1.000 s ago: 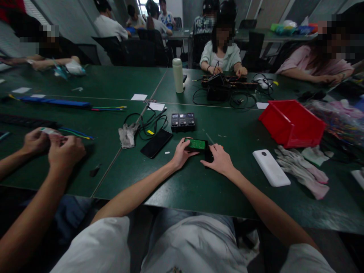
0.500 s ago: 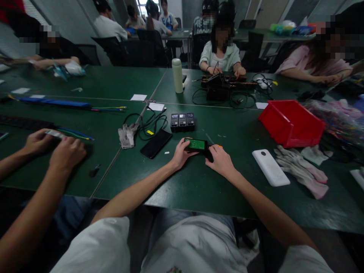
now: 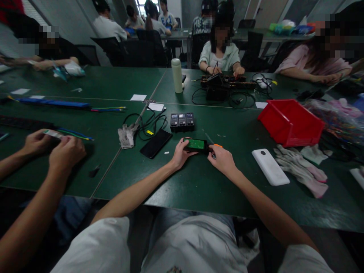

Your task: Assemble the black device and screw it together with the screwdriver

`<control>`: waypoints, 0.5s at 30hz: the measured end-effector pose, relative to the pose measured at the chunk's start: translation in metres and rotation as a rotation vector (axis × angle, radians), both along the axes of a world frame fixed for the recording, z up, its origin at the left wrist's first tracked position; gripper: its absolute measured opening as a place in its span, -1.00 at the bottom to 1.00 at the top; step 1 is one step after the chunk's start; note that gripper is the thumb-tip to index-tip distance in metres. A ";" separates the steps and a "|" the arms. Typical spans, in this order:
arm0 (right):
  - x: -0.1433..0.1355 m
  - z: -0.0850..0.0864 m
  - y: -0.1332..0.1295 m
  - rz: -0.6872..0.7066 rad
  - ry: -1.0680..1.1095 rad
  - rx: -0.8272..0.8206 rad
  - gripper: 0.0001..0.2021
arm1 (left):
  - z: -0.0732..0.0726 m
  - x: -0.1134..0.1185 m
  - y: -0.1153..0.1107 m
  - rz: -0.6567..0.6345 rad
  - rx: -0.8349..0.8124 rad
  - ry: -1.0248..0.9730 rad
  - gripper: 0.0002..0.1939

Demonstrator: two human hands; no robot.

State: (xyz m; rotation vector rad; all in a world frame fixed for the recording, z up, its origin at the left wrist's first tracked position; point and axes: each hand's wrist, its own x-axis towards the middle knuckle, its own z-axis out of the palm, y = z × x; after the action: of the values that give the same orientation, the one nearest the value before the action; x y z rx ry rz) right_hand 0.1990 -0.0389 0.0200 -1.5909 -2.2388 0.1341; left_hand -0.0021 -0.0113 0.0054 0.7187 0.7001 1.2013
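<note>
My left hand (image 3: 179, 154) is closed around the left end of a small black device with a green face (image 3: 194, 143), held just above the green table. Whether that face is a screen or a circuit board I cannot tell. My right hand (image 3: 222, 158) is pinched at the device's right end, by a slim thing too small and dark to name. Just past its fingertips a small orange object (image 3: 218, 145) shows, partly hidden. Beyond the device sits a black block with three modules (image 3: 182, 121). A black phone (image 3: 156, 143) lies to the left.
A red bin (image 3: 290, 123), a white power bank (image 3: 270, 167) and gloves (image 3: 303, 168) are on the right. Black cables (image 3: 153, 121) and a grey glove (image 3: 127, 135) lie left. A pale bottle (image 3: 177, 76) stands farther back. A co-worker's hands (image 3: 66, 151) work at far left.
My right fingers have shifted slightly right and changed their grip at the device's end. More of the orange object shows. My left hand and the device stay almost still.
</note>
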 end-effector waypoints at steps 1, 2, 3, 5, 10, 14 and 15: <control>0.000 0.001 0.000 -0.007 -0.003 -0.004 -0.71 | 0.000 0.000 0.000 0.002 -0.002 0.002 -0.71; 0.001 0.001 0.000 -0.015 -0.009 -0.008 -0.71 | 0.000 0.000 0.000 0.003 -0.002 0.003 -0.71; 0.001 0.002 -0.001 -0.024 -0.015 -0.010 -0.70 | 0.000 0.000 0.000 0.003 0.001 0.005 -0.71; 0.001 0.004 -0.001 -0.041 -0.026 -0.013 -0.69 | 0.001 0.001 0.000 0.001 0.003 0.011 -0.70; 0.003 0.007 0.000 -0.044 -0.032 -0.031 -0.68 | 0.003 0.001 -0.001 -0.008 -0.007 0.051 -0.68; 0.006 0.005 0.001 -0.026 0.001 -0.040 -0.68 | 0.000 0.001 0.000 -0.024 0.021 0.071 -0.67; 0.007 0.003 0.002 -0.019 0.016 -0.036 -0.69 | 0.000 0.001 0.000 -0.030 0.031 0.068 -0.68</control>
State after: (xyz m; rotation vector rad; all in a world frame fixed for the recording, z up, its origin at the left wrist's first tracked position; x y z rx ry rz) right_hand 0.2056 -0.0370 0.0234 -1.6237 -2.2207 0.1816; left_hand -0.0006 -0.0109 0.0050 0.7959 0.7256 1.1671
